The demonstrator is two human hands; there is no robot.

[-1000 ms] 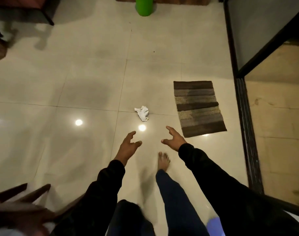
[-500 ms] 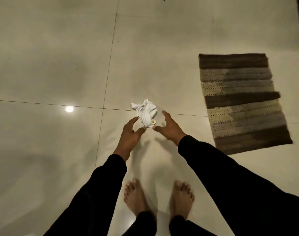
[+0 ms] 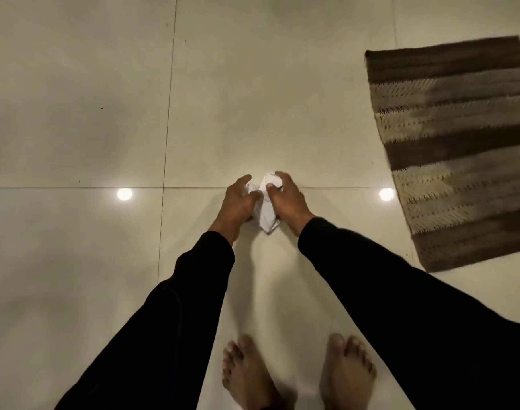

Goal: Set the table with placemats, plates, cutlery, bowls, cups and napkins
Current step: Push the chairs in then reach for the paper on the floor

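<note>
Item 1: crumpled white napkin (image 3: 264, 213). I log it low over the tiled floor (image 3: 75, 113), pinched between both hands, just this side of a grout line; whether its lower tip touches the tile I cannot tell. No brand, label or legible writing shows on it.

Item 2: left hand (image 3: 239, 202). I note the fingers curled round the napkin's left side, thumb up near its top edge. Black sleeve (image 3: 164, 306) to the wrist.

Item 3: right hand (image 3: 286, 199). I note it gripping the napkin's right side, fingertips bent over the top of the paper. Black sleeve likewise.

Item 4: striped mat (image 3: 457, 149), brown and beige bands, woven, lying flat on the floor at the right, well apart from the napkin. No writing seen.

Item 5: two bare feet (image 3: 297, 377), side by side at the lower edge, toes towards the napkin.

Item 6: two round light reflections (image 3: 124, 194) on the glossy tile, one either side of the hands.
</note>
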